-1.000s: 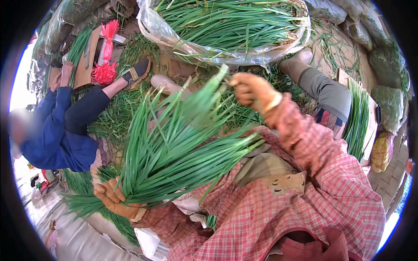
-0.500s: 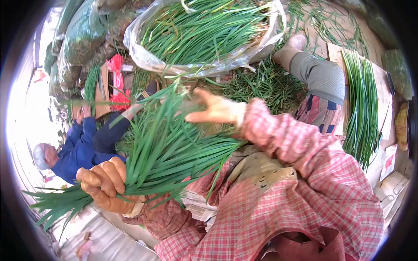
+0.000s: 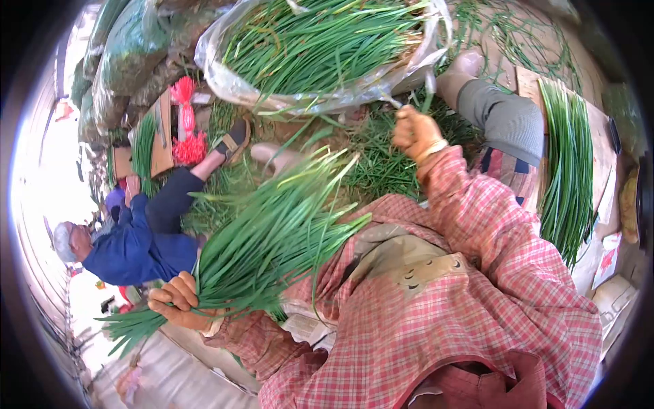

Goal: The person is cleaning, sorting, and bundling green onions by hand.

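Note:
My left hand (image 3: 178,298), in a tan glove, is wrapped round a thick bunch of garlic chives (image 3: 255,245). Their flat green leaves fan out to the right, pale cut ends toward my chest, and the leaf tips stick out below the fist. My right hand (image 3: 415,133), also gloved, is closed in a fist just below the near rim of a clear plastic bag (image 3: 238,99) heaped with more chives (image 3: 327,48). A pale green strip shows just above that fist; I cannot tell what its fingers hold.
Trimmed leaves (image 3: 388,160) litter the ground ahead. On the right, a long row of chives (image 3: 569,163) lies on a board (image 3: 528,85). At left sits a person in a blue jacket (image 3: 139,238), near pink ties (image 3: 187,146) and stacked full sacks (image 3: 129,51).
My right hand has left the bunch, moving right and up toward the bag, and its spread fingers have closed. The left hand has shifted slightly right and down with the bunch.

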A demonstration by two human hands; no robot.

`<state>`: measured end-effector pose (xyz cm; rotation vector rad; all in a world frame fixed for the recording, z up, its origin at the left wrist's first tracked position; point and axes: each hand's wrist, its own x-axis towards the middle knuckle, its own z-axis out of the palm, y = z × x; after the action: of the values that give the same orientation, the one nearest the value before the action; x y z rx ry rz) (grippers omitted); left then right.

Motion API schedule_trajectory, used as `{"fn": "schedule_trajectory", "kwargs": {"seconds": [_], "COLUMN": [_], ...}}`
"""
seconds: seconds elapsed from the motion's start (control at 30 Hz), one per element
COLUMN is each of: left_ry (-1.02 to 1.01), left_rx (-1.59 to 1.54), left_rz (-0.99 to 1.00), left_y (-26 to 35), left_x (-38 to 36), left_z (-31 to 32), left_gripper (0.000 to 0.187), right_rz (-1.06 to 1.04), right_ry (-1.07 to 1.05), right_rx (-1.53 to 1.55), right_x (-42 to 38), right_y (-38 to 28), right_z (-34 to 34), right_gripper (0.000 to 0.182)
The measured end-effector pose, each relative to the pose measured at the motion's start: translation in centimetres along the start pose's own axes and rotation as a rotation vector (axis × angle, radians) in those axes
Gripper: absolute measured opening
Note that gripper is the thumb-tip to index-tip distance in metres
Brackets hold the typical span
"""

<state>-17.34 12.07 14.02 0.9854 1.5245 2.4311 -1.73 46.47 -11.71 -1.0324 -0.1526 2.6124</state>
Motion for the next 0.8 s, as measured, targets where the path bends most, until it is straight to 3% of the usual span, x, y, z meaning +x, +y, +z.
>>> {"fn": "schedule_trajectory", "kwargs": {"seconds": [0.07,0.17,0.23,0.27,0.3,0.33,0.4,0.47,0.57,0.67,0.73,0.8], "left_ry": [0.038,0.127,0.14,0.144,0.139,0.13,0.105,0.077,0.077,0.145,0.225,0.326], "left_rx": [-0.002,0.033,-0.003,-0.022,-0.052,-0.084,-0.115,-0.11,-0.176,-0.194,-0.175,-0.14], "left_rz": [0.044,0.1,0.128,0.141,0.147,0.158,0.16,0.142,0.177,0.188,0.178,0.171], "left_y": [0.7,1.7,1.8,1.8,1.9,1.8,1.9,2.0,1.9,2.0,2.0,1.7], "left_x": [-2.5,-5.6,-6.8,-7.2,-7.5,-7.7,-7.9,-8.0,-8.2,-9.3,-9.7,-10.6], "left_z": [-1.4,-3.7,-4.5,-4.8,-5.1,-5.3,-5.6,-5.6,-5.6,-6.2,-6.8,-7.1], "left_gripper": [0.032,0.034,0.034,0.034,0.034,0.033,0.033,0.032,0.032,0.032,0.032,0.032], "right_rz": [-0.185,-0.398,-0.661,-0.303,-0.608,-0.676,-0.706,-0.899,-0.552,-0.146,-0.016,-0.069], "right_ry": [0.066,0.31,-0.277,-0.389,-0.785,-0.972,-1.193,-1.304,-1.526,-1.296,-1.166,-0.722], "right_rx": [-0.06,-0.765,-1.376,-1.469,-1.58,-1.733,-1.658,-1.655,-1.488,-1.295,-1.087,-0.91], "right_x": [1.8,2.4,0.9,-3.3,-3.1,-4.0,-4.3,-3.8,-3.6,-3.4,-3.9,-4.3], "right_y": [-1.2,-2.0,0.7,2.1,4.3,5.9,9.8,14.3,18.2,18.4,16.9,14.9], "right_z": [-3.1,-4.0,-0.5,5.0,6.7,10.1,13.9,15.5,15.8,14.5,14.3,13.7], "right_gripper": [0.018,0.016,0.025,0.05,0.072,0.089,0.098,0.081,0.052,0.031,0.025,0.022]}}
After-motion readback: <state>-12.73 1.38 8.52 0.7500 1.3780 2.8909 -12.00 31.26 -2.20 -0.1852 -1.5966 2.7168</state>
